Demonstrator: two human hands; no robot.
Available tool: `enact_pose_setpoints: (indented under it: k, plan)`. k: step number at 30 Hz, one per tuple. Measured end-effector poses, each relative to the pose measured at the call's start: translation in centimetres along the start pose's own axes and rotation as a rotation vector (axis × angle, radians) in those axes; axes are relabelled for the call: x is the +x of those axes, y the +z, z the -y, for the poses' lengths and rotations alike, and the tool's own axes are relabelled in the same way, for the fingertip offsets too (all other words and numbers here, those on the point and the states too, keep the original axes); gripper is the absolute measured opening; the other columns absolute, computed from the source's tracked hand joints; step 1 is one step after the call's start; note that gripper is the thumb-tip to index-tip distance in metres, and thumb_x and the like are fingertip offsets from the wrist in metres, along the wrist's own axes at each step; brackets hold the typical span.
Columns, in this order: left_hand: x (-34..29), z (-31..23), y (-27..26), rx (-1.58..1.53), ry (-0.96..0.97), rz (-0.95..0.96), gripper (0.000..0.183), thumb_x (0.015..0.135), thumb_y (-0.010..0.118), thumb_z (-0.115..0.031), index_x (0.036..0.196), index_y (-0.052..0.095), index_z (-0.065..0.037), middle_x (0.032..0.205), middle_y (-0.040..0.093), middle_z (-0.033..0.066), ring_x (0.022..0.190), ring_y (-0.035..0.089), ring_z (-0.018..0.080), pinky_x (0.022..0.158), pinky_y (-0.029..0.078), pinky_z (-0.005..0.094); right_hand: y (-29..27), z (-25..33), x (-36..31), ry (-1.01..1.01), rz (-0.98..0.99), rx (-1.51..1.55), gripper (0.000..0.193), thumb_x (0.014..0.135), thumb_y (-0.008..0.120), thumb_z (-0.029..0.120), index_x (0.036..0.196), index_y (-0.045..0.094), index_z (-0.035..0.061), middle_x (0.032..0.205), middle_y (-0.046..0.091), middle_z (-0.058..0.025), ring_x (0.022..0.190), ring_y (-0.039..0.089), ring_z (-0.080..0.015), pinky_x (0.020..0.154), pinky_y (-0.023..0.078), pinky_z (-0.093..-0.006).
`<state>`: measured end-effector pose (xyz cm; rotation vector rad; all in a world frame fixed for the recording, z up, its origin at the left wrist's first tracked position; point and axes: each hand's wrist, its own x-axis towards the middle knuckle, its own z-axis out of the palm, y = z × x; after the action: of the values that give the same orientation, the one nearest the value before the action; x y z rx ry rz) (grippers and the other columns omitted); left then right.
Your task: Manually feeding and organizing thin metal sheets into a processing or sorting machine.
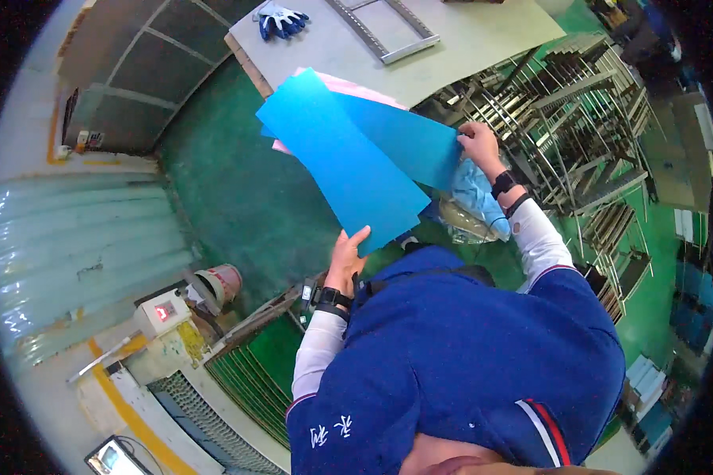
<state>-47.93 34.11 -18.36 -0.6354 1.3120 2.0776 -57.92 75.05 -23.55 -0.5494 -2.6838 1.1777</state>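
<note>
Left hand (pixel 346 257): fingers clasping the front blue sheets (pixel 348 162) by one end
Right hand (pixel 480 146): fingers pinching the rear blue sheet (pixel 412 142)
Sheets: fanned, on the near side of the tabletop (pixel 325 51)
Metal frame (pixel 409 49): on the tabletop

From the left grip (pixel 348 261), the upper sheet (pixel 341 158) stretched forward, lying across the lower sheet (pixel 408 134), whose right end was at the right grip (pixel 481 145). Ahead of both grips stood the counter (pixel 483 39), with a work glove (pixel 280 21) on it and a metal frame (pixel 410 49) right of the glove. Right of the right grip were metal racks (pixel 574 103); beneath it, a plastic bag (pixel 474 198). Plastic sheeting (pixel 87 261) stood well left of the left grip.
</note>
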Motion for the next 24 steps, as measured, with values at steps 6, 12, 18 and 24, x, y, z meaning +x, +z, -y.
enact_pose_setpoints:
  k: [6, 12, 18, 24]
  plan:
    - [0.3, -0.2, 0.8, 0.011, -0.062, -0.038, 0.043, 0.094, 0.07, -0.013, 0.134, 0.053, -0.009, 0.126, 0.063, 0.0072, 0.114, 0.062, 0.0259, 0.095, 0.053, 0.0466, -1.4, 4.2, -0.3, -0.129, -0.004, -0.29, 0.019, 0.073, 0.074, 0.013, 0.09, 0.072, 0.0049, 0.093, 0.069, -0.0149, 0.088, 0.067, -0.0335, 0.08, 0.054, -0.0432]
    - [1.8, 1.0, 0.3, -0.032, -0.027, 0.068, 0.049, 0.094, 0.07, -0.011, 0.138, 0.051, -0.011, 0.128, 0.062, 0.0086, 0.118, 0.061, 0.0272, 0.098, 0.053, 0.0492, -0.5, 2.3, 1.2, -0.032, 0.174, -0.244, 0.013, 0.07, 0.075, 0.012, 0.078, 0.068, 0.0048, 0.082, 0.07, -0.0138, 0.08, 0.069, -0.0324, 0.071, 0.054, -0.043]
    - [1.5, 0.6, 1.2, -0.067, -0.051, 0.06, 0.047, 0.095, 0.067, -0.009, 0.138, 0.05, -0.008, 0.129, 0.062, 0.0094, 0.116, 0.063, 0.0266, 0.099, 0.054, 0.0474, -0.5, 1.2, 1.5, -0.001, 0.167, -0.272, 0.019, 0.069, 0.079, 0.017, 0.08, 0.069, 0.0049, 0.079, 0.071, -0.0126, 0.076, 0.07, -0.0292, 0.069, 0.054, -0.0402]
    - [1.6, -0.5, 3.6, -0.123, 0.011, 0.155, 0.039, 0.096, 0.065, -0.008, 0.134, 0.054, -0.005, 0.129, 0.061, 0.0081, 0.114, 0.062, 0.0235, 0.094, 0.054, 0.0438, -0.5, 0.3, 2.9, 0.091, 0.27, -0.211, 0.023, 0.068, 0.082, 0.021, 0.079, 0.07, 0.0045, 0.074, 0.071, -0.0101, 0.07, 0.069, -0.0239, 0.067, 0.055, -0.0374]
